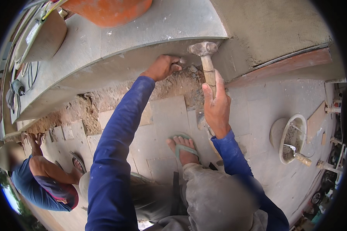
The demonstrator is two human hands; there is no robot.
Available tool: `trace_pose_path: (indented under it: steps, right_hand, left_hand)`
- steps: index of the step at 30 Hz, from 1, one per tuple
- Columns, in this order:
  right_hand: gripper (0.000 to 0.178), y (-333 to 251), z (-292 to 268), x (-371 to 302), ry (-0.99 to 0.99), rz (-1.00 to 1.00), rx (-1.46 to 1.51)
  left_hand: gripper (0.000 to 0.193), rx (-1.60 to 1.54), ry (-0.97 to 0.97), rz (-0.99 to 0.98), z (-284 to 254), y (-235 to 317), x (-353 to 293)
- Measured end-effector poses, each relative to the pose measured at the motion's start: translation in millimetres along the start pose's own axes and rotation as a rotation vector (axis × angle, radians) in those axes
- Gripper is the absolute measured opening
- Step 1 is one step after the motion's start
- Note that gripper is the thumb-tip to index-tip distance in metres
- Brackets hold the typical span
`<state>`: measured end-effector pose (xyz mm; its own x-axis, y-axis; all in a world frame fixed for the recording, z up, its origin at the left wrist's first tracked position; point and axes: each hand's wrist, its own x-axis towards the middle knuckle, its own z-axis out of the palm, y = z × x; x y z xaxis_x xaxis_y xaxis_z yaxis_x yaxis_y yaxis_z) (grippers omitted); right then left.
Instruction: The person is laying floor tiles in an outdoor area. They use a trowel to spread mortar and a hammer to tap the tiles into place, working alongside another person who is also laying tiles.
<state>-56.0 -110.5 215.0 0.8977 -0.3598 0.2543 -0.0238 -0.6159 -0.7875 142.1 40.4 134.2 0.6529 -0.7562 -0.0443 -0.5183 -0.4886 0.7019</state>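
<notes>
In my right hand (218, 109) is a hammer (207, 69) with a blocky, dusty metal head and a worn wooden handle. Its head is raised close to the plastered grey face of a raised ledge (131, 56). My left hand (164, 67) is closed near that same face, just left of the hammer head. A small greyish end (182, 61) shows by its fingertips; what it belongs to is too small to make out. Below both hands, a strip of broken rubble and dirt (192, 82) runs between the ledge and the floor tiles (167, 115).
On the ledge stand an orange tub (108, 11) and a pale bucket (46, 34) with cables near it. At right, a basin (300, 131) of mortar holds a trowel (297, 153). A co-worker (46, 175) crouches at far left, one hand by the rubble strip.
</notes>
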Motion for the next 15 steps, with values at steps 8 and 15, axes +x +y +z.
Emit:
trace_pose_path:
  steps: [8,15]
  right_hand:
    - [0.056,25.8,-0.6,0.3,-0.138,0.006,-0.091]
    - [0.052,17.7,8.9,-5.0,0.148,-0.004,0.147]
  left_hand:
    - [0.033,0.044,0.031,-0.011,4.0,6.2,1.0]
    - [0.030,-0.003,-0.002,0.044,4.4,-2.1,5.8]
